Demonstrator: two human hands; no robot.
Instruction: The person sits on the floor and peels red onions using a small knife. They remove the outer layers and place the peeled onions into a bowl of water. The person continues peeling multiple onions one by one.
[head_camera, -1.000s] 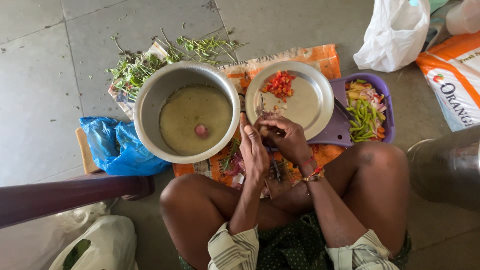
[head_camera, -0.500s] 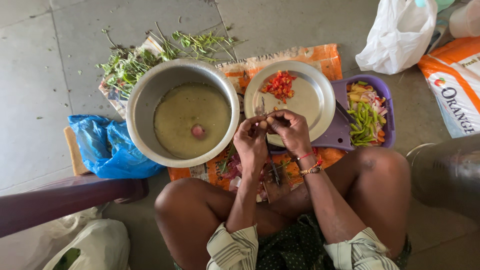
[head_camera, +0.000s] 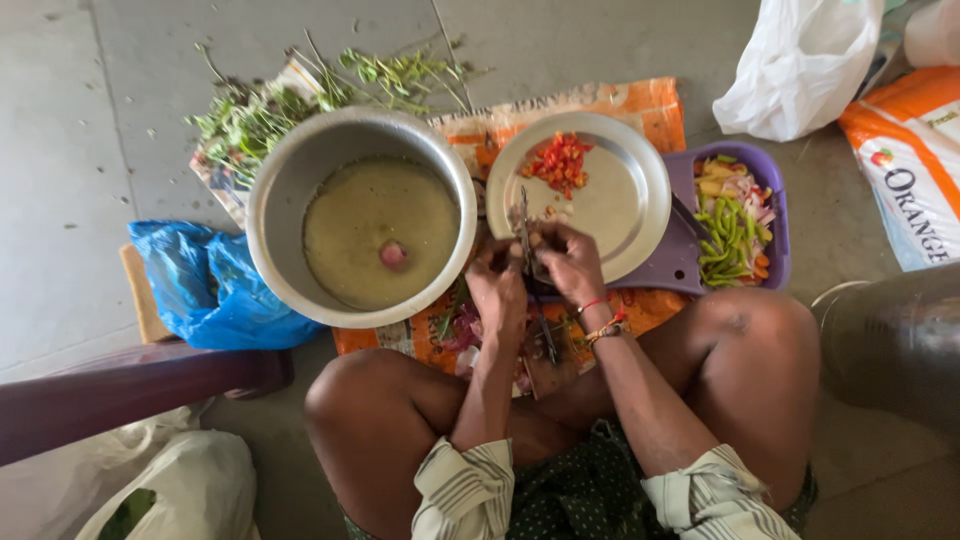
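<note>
The person sits cross-legged on the floor with both hands close together at an upright metal blade (head_camera: 524, 225) that rises between them. The left hand (head_camera: 497, 290) and the right hand (head_camera: 568, 262) are both curled, fingers pinched around something small against the blade; what it is cannot be told, as the fingers hide it. The right wrist wears thread bracelets (head_camera: 604, 322). Just beyond the hands lies a steel plate (head_camera: 620, 215) with chopped red pieces (head_camera: 560, 162) on its far side. To its left stands a large steel pot (head_camera: 290, 180) of murky yellowish liquid with one pinkish onion (head_camera: 393, 254) in it. To the right of the plate, a purple tray (head_camera: 680, 262) holds cut green beans and mixed vegetables (head_camera: 735, 222). Leafy green stems (head_camera: 300, 95) lie beyond the pot, and a blue plastic bag (head_camera: 200, 290) lies beside it.
</note>
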